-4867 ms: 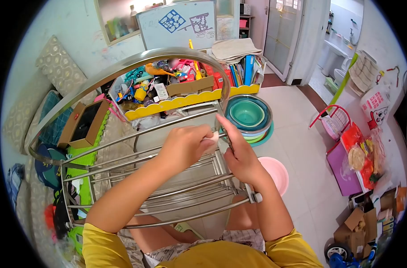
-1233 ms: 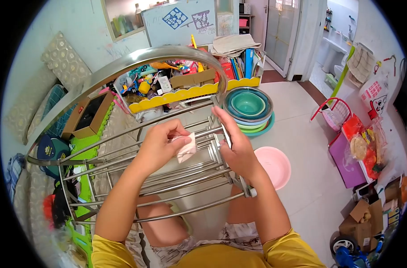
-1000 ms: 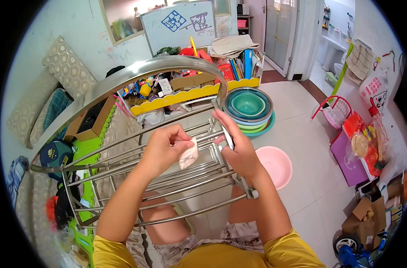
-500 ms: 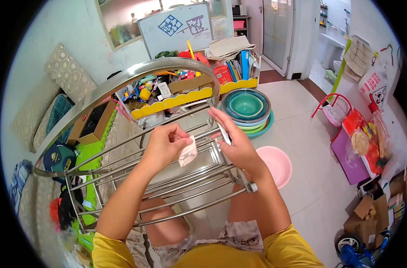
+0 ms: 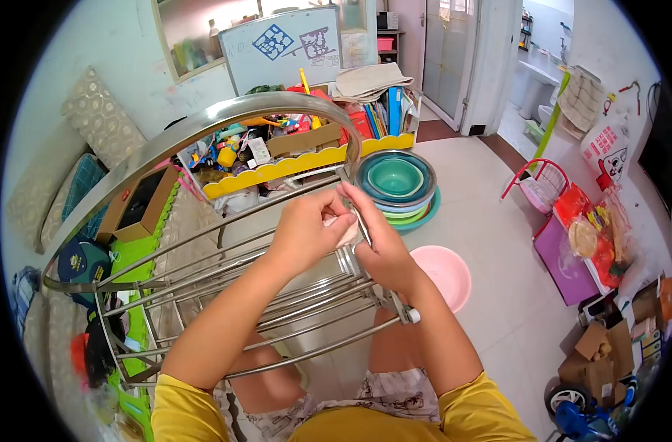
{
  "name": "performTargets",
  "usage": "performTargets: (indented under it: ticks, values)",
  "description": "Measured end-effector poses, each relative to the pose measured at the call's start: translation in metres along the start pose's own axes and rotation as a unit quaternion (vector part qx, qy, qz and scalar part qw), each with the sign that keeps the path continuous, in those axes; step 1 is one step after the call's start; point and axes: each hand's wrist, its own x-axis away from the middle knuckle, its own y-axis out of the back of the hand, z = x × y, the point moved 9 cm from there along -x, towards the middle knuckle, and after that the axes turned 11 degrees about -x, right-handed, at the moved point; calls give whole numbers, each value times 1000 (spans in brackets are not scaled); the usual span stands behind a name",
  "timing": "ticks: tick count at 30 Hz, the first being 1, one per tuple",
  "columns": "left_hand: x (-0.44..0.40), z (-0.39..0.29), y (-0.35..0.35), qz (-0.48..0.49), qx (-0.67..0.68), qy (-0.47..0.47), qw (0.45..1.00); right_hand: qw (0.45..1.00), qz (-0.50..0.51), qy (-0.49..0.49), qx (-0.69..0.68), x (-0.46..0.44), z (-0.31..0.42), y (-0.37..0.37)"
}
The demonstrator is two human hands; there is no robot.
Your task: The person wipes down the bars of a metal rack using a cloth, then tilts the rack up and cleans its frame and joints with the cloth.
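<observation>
A metal rack (image 5: 306,315) of parallel steel tubes, with a wide curved band (image 5: 225,104) on its far side, lies across my lap. My left hand (image 5: 306,228) pinches a small whitish cloth (image 5: 347,232) close to the rack's right end. The cloth is partly hidden by the fingers. My right hand (image 5: 384,247) is wrapped round the rack's right end frame, its fingers pointing up and away. Both hands are side by side, almost touching. A white end cap (image 5: 413,316) shows at the rack's near right corner.
Stacked basins (image 5: 396,179) and a pink basin (image 5: 443,278) are on the floor beyond the rack. A yellow-edged toy box (image 5: 277,171) stands at the back. At right are a red chair (image 5: 539,177), a purple box (image 5: 564,261) and cardboard boxes (image 5: 594,365).
My left hand has moved right with the cloth, from over the tubes to the right end, beside my right hand. The right hand keeps its hold. The view has shifted slightly.
</observation>
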Motion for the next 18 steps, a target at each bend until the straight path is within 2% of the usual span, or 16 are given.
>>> performTargets:
  ticks: [3, 8, 11, 18]
  values:
    - [-1, 4, 1, -10, 32, -14, 999, 1000, 4, 2, 10, -2, -2, -1]
    - [8, -4, 9, 27, -38, -32, 998, 1000, 12, -15, 4, -2, -3, -5]
    - [18, -4, 18, 30, -74, -20, 997, 1000, 21, 5, 12, -2, -2, -5]
    - [39, 17, 40, 31, -57, 13, 998, 1000, 19, -5, -14, -2, -1, -5]
